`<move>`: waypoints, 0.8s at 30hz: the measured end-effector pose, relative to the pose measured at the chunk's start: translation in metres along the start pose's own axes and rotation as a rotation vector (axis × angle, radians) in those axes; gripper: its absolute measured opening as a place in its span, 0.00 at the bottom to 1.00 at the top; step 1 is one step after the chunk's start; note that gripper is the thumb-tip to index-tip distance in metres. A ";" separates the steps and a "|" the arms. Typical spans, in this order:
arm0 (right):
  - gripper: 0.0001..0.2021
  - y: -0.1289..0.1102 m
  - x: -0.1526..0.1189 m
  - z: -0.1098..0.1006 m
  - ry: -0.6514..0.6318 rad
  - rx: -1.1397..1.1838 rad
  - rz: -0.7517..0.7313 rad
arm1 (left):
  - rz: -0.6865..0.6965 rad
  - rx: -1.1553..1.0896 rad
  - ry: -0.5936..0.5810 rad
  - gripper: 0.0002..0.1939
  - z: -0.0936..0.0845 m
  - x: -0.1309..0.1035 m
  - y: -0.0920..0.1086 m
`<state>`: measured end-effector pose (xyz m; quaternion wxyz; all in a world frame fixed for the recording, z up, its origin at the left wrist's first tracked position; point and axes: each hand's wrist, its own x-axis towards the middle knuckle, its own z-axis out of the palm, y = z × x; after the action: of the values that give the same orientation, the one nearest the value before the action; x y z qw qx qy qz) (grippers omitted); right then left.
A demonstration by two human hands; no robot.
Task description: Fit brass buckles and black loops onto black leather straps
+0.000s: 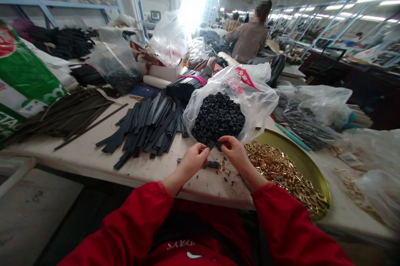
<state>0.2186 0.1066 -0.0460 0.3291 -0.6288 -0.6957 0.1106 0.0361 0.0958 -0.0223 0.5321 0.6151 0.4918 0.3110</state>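
Observation:
My left hand [194,158] is closed in a pinch on a small dark strip [211,145] in front of the bag. Just right of it, my right hand [233,152] is also pinched, its fingertips at a small dark piece too small to make out. Behind both hands, a clear plastic bag [261,105] lies open, full of small black loops [218,116]. Below my hands on the table sits a dark tool-like object [213,164]. Flat black strips [150,122] lie in a pile to the left. Gold metal buckles [281,170] fill a round tray [325,186] to the right.
Brown strips [78,111] and a green package [28,78] are on the left of the white table [125,174]. More plastic bags [315,103] lie on the right, near a teal tool [293,136]. A person [250,38] is farther back, turned away.

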 end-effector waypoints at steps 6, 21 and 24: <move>0.13 0.008 0.012 0.007 -0.043 -0.114 0.029 | -0.053 0.003 0.007 0.12 0.007 0.019 -0.011; 0.08 0.007 0.011 0.002 -0.198 -0.194 0.039 | -0.112 -0.052 -0.036 0.12 0.006 0.022 -0.023; 0.08 0.003 0.009 0.002 -0.196 -0.209 0.014 | -0.112 -0.057 -0.032 0.12 0.005 0.019 -0.022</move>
<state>0.2202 0.1165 -0.0459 0.1916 -0.6506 -0.7279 0.1009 0.0409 0.1110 -0.0478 0.5735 0.5763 0.5078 0.2848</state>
